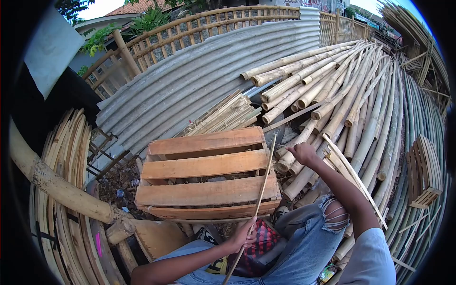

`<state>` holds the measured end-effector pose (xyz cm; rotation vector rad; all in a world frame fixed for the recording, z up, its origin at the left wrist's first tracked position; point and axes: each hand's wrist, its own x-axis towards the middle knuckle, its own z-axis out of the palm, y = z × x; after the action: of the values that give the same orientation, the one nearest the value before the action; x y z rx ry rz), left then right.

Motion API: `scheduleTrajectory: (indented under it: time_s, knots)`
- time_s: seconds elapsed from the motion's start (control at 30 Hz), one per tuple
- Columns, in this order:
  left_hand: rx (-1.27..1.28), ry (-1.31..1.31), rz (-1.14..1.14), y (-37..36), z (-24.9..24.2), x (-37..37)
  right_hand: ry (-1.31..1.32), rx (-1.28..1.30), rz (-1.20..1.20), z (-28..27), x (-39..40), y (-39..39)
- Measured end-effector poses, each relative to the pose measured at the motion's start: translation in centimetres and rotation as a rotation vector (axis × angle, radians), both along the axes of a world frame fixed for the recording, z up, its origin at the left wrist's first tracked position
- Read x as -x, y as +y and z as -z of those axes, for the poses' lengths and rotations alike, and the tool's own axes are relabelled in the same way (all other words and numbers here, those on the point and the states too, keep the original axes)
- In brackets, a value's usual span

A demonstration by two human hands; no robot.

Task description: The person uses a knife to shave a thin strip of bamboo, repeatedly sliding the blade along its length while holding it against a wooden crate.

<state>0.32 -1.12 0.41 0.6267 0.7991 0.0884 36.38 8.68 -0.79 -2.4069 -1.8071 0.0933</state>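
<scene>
My left hand [241,236] is closed around a long thin bamboo strip [261,187], low in front of my lap. The strip slants up past the right side of a slatted wooden crate [204,166], its upper tip near the crate's far right corner. Off to the right of that tip is my right hand [304,154], raised and apart from the strip. Its fingers are curled in and the thumb points left; anything inside them is hidden. Checked red and black cloth [265,236] lies by my left hand, between my jeans-covered legs.
Bamboo poles [327,88] lie heaped ahead and right. Split strips [228,114] are piled behind the crate, with more upright bundles [61,190] at left. A thick bamboo pole [66,190] crosses the left side. Corrugated sheeting [204,66] stands behind; another small crate [422,173] sits far right.
</scene>
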Motion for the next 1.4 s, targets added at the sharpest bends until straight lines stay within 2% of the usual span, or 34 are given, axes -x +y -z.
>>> scheduleTrajectory:
  time_s: [0.2, 0.27, 0.37, 0.43, 0.5, 0.6, 0.67, 0.77, 0.9, 1.0, 1.07, 1.17, 1.2, 1.23, 1.3, 1.37, 1.4]
  knots:
    - [-0.183, 0.090, -0.012, -0.6, -0.6, -0.5, 0.202, -0.107, 0.082, -2.3, 0.1, -0.2]
    - [-0.243, 0.134, -0.009, -0.7, -0.8, -0.6, 0.300, -0.136, -0.054, -3.1, 0.7, -0.4]
    - [-0.292, 0.174, -0.013, -0.9, -0.8, -0.8, 0.260, -0.094, -0.209, -3.3, 2.4, -0.7]
    - [-0.262, 0.155, -0.021, -0.9, -0.9, -0.6, 0.281, -0.051, -0.262, -4.8, 4.6, -1.9]
    - [-0.212, 0.150, -0.024, -0.8, -1.0, -0.7, 0.174, 0.023, -0.336, -6.6, 7.1, -3.4]
    - [-0.042, 0.033, -0.060, -0.2, 0.1, -0.5, 0.210, 0.079, -0.382, -9.2, 11.4, -7.0]
    - [0.087, -0.050, -0.066, 0.1, 0.1, -0.5, 0.279, 0.120, -0.472, -8.8, 13.4, -8.9]
    - [0.244, -0.188, -0.056, 0.5, 0.9, -0.3, 0.204, 0.182, -0.531, -8.3, 16.1, -10.8]
    - [0.294, -0.270, -0.037, 0.9, 1.2, -0.2, 0.207, 0.190, -0.553, -5.5, 15.8, -10.8]
    - [0.311, -0.291, -0.033, 0.9, 1.8, -0.1, 0.087, 0.154, -0.572, -4.7, 14.3, -9.5]
    - [0.303, -0.290, -0.026, 0.8, 1.5, -0.1, 0.080, 0.138, -0.365, -4.3, 12.2, -7.7]
    - [0.297, -0.293, -0.016, 1.0, 1.3, -0.1, 0.191, 0.158, -0.386, -4.7, 11.7, -7.8]
    - [0.307, -0.291, -0.016, 1.0, 1.3, -0.1, 0.130, 0.135, -0.536, -4.2, 12.4, -8.8]
    - [0.309, -0.293, -0.020, 1.0, 1.4, -0.1, 0.129, 0.137, -0.539, -4.3, 13.0, -9.4]
    - [0.263, -0.269, -0.007, 0.7, 1.6, 0.0, 0.094, 0.184, -0.724, -4.8, 14.0, -10.4]
    - [0.252, -0.266, -0.003, 0.6, 1.6, 0.0, 0.164, 0.162, -0.419, -4.9, 12.0, -8.3]
    - [0.238, -0.271, -0.007, 0.6, 1.5, -0.1, 0.150, 0.133, -0.352, -3.7, 9.6, -6.8]
